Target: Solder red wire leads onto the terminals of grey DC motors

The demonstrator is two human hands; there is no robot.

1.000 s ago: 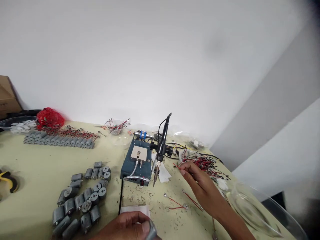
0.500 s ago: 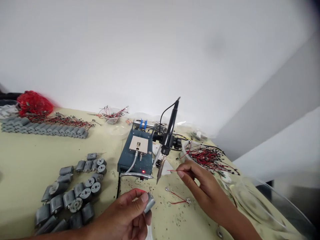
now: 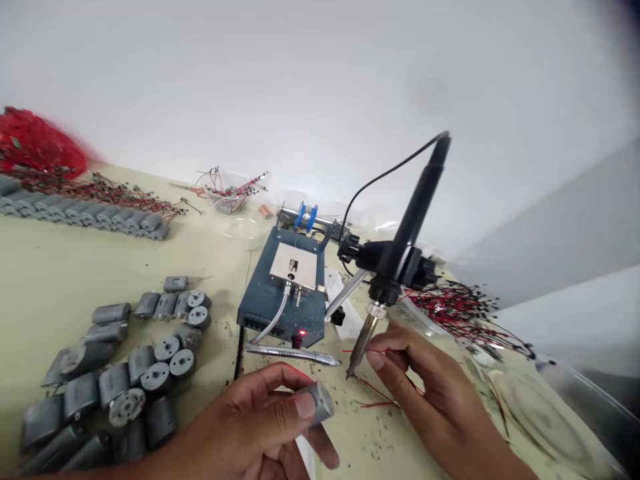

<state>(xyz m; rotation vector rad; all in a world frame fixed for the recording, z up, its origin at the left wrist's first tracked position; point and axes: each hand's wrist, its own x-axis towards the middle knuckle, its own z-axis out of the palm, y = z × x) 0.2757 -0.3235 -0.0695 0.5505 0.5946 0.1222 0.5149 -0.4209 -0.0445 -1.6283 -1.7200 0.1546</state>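
Note:
My left hand (image 3: 270, 420) grips a small grey electric motor (image 3: 321, 404) between thumb and fingers, its end face turned to the right. My right hand (image 3: 425, 393) pinches a thin red wire (image 3: 349, 351), whose end pokes out to the left, behind the soldering iron. The black soldering iron (image 3: 414, 207) is clamped in a stand, tip down, and its tip (image 3: 351, 371) hangs between my two hands. Just left of it the solder feed tube (image 3: 315, 357) curves out from a blue-grey solder feeder (image 3: 260, 287) with a lit red lamp.
Several loose grey motors (image 3: 83, 393) stand and lie at the left. Stacked motors (image 3: 85, 212) form a row at the back left, beside red wires and a red bag (image 3: 37, 143). Red and black wires (image 3: 450, 310) fill a clear container at the right. Loose red wires (image 3: 375, 393) lie below the tip.
The view has moved closer to the soldering iron, which now looks larger. My right hand with the red wire is now right beside the iron's tip. My left hand still holds the motor.

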